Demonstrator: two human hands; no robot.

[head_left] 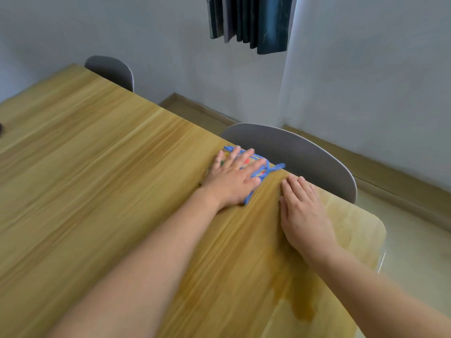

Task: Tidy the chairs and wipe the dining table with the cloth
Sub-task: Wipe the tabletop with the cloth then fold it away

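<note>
Wooden dining table point(102, 181) carries both hands: the left hand point(233, 178) lies flat with fingers spread, pressing the blue-edged cloth point(264, 168) near the far right edge; the right hand point(303, 215) rests flat, fingers straight, holding nothing. Two grey chairs point(300, 157) point(112, 69) stand tucked along the far side. Dark curtain point(251, 20) hangs beyond.

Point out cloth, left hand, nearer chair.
cloth point(264, 170), head view, blue edge right of the fingers.
left hand point(233, 178), head view, back of the hand.
nearer chair point(300, 159), head view, grey backrest.
</note>
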